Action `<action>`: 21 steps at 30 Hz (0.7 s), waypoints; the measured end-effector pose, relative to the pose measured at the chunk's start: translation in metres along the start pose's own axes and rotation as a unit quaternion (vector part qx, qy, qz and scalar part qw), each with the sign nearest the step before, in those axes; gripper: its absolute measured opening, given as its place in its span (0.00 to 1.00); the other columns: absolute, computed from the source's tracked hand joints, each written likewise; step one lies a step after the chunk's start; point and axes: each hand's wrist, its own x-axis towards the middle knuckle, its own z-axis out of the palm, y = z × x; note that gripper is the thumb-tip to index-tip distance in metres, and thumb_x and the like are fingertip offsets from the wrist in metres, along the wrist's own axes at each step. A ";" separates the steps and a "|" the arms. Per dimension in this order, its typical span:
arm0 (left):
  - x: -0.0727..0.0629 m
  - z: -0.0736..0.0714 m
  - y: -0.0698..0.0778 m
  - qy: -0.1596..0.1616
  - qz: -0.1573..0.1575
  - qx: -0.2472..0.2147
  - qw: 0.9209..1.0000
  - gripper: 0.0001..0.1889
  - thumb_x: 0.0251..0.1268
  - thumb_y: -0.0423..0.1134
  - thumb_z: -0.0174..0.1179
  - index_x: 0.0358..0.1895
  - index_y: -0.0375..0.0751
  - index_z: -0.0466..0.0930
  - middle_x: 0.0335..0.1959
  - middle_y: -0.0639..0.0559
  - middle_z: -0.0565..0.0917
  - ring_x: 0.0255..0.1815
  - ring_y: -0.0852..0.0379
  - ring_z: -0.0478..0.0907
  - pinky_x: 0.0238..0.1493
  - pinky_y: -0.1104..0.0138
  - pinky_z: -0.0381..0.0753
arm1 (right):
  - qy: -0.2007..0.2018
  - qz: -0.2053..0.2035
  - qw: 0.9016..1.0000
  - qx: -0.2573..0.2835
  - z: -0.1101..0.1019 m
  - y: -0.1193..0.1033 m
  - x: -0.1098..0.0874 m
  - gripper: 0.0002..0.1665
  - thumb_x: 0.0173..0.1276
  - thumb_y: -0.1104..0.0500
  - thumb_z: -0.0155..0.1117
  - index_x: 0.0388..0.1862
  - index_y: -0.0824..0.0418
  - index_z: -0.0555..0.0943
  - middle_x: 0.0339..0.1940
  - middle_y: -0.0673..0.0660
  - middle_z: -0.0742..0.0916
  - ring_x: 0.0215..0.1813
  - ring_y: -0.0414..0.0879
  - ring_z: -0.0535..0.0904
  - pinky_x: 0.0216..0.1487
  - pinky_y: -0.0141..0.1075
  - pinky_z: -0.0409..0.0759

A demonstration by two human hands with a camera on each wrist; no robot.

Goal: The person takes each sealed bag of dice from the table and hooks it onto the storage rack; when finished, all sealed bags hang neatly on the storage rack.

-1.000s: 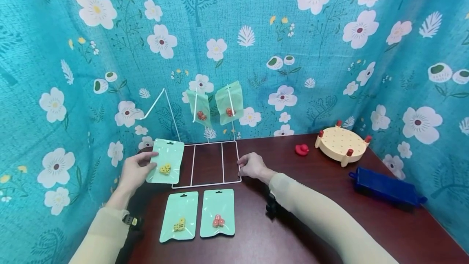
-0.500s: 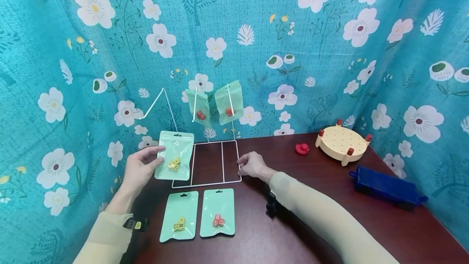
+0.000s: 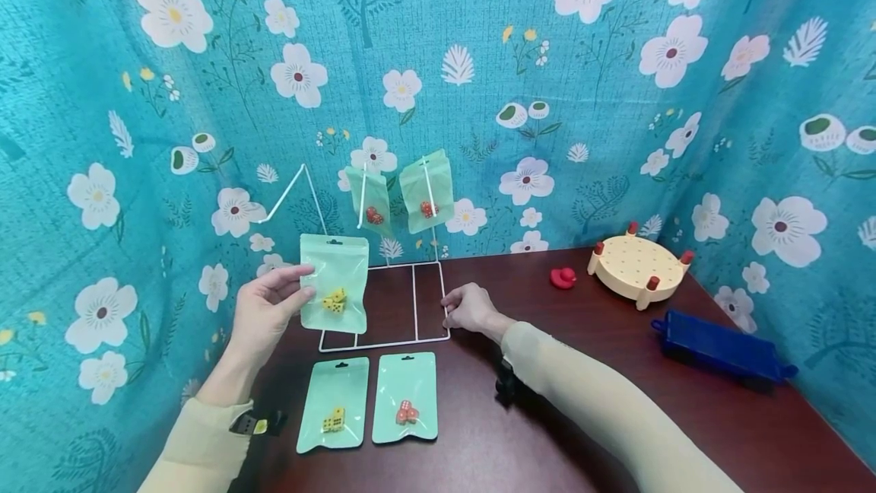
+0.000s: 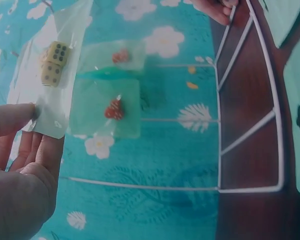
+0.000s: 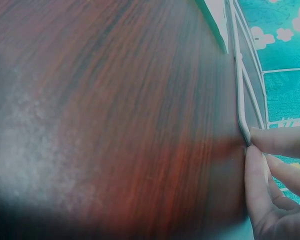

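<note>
My left hand [image 3: 267, 318] pinches the left edge of a green zip bag [image 3: 352, 257] with yellow dice [image 4: 51, 72] inside, upright above the base of the white wire rack [image 3: 404, 342]. The bag has a hang hole at its top. My right hand [image 3: 474, 310] pinches the right side of the rack's base; in the right wrist view its thumb and finger meet at the wire corner [image 5: 246, 135]. Two green bags with red dice, one on the middle hook [image 3: 357, 192] and one on the right hook [image 3: 445, 181], hang from the rack. The left hook [image 3: 282, 196] bears no bag.
Flat on the table in front of the rack lie a bag with yellow dice [image 3: 342, 386] and a bag with red dice [image 3: 404, 379]. To the right are a red rubber duck [image 3: 563, 278], a round cream pegged stand [image 3: 639, 265] and a blue box-like object [image 3: 725, 348]. A flowered curtain [image 3: 479, 120] backs the table.
My left hand has lifted the bag of yellow dice up and to the right, turning it more upright. The right hand stays at the rack's base.
</note>
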 end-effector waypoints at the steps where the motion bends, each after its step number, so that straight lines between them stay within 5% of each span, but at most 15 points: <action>1: 0.000 0.001 0.002 -0.001 0.007 -0.009 1.000 0.19 0.77 0.30 0.72 0.67 0.29 0.86 0.47 0.70 0.92 0.44 0.69 0.90 0.48 0.76 0.91 | 0.000 0.000 1.000 -0.002 0.000 0.000 0.000 0.21 0.58 0.68 0.86 0.52 0.61 0.95 0.37 0.52 0.94 0.39 0.41 0.84 0.48 0.36 0.89; 14: 0.000 0.019 0.025 -0.021 0.068 -0.064 0.995 0.18 0.72 0.22 0.71 0.63 0.21 0.85 0.43 0.63 0.96 0.43 0.66 0.93 0.51 0.73 0.92 | -0.001 -0.008 1.000 -0.013 0.000 0.004 0.003 0.22 0.56 0.66 0.88 0.51 0.61 0.95 0.36 0.51 0.94 0.40 0.42 0.86 0.52 0.37 0.89; 21: 0.006 0.028 0.027 -0.007 0.063 -0.061 0.996 0.18 0.73 0.23 0.71 0.63 0.23 0.85 0.41 0.65 0.96 0.42 0.67 0.92 0.48 0.74 0.92 | -0.003 -0.035 0.999 -0.034 0.011 0.036 0.033 0.21 0.54 0.63 0.89 0.49 0.59 0.96 0.33 0.51 0.93 0.38 0.44 0.85 0.43 0.37 0.88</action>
